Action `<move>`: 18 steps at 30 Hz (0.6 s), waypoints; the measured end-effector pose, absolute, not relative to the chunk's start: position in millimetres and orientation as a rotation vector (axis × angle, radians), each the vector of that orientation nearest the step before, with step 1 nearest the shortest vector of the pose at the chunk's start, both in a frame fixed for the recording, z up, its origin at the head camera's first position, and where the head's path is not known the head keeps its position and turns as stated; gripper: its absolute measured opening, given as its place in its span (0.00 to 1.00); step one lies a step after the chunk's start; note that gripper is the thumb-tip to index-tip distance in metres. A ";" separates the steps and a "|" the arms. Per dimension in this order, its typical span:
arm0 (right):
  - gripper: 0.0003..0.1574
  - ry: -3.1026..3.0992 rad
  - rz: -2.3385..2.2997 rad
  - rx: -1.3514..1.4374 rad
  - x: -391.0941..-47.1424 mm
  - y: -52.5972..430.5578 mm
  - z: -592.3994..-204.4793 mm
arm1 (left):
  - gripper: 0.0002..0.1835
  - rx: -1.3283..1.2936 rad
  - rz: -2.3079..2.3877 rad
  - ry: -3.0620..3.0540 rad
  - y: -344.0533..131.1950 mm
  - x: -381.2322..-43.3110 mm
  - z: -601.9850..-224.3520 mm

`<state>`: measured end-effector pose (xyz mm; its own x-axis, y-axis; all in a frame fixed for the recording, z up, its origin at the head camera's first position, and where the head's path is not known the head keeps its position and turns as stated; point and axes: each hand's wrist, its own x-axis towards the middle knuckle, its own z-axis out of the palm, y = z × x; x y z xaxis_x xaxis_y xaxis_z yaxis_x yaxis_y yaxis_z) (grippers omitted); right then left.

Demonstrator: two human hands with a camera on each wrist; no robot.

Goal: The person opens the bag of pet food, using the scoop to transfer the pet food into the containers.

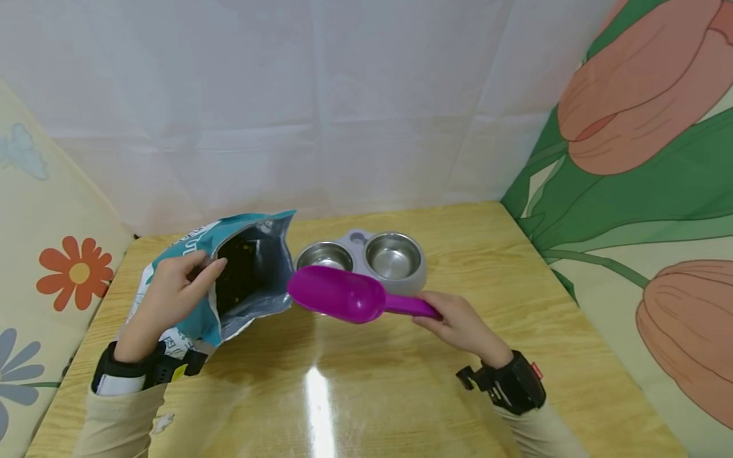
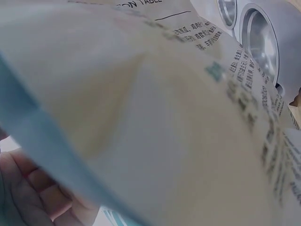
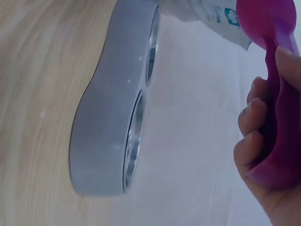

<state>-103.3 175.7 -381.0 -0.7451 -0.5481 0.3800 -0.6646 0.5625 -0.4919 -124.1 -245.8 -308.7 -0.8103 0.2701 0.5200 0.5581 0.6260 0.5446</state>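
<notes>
My left hand [image 1: 174, 289] grips the near rim of a teal and white foil-lined bag [image 1: 200, 238], which leans with its mouth to the right. Dark small pieces [image 1: 237, 270] show inside it. In the left wrist view the bag's printed side [image 2: 188, 117] hides most of the scene, with curled fingers at lower left. My right hand [image 1: 458, 324] holds a purple scoop [image 1: 338, 292] by its handle, its bowl pointing left toward the bag's mouth. Only bare purple shows inside the scoop. In the right wrist view, fingers wrap round the handle [image 3: 287, 136].
Behind the scoop stands a grey double pet bowl [image 1: 415, 284] with two steel dishes; the scoop partly covers the left one. A small white scrap [image 1: 163, 423] lies on the wooden table [image 1: 389, 388] by the left sleeve. A white sheet [image 1: 286, 127] hangs at the back.
</notes>
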 end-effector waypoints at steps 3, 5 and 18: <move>0.14 -2.618 0.939 1.029 -104.8 167.1 -377.3 | 0.16 -0.657 -1.014 -2.464 -245.8 -124.3 -308.9; 0.14 -2.615 0.945 1.038 -106.0 160.8 -376.4 | 0.16 -0.654 -1.011 -2.468 -245.7 -124.2 -308.9; 0.18 -2.553 0.744 1.077 -115.3 125.2 -369.7 | 0.16 -0.645 -0.999 -2.471 -245.0 -124.4 -309.8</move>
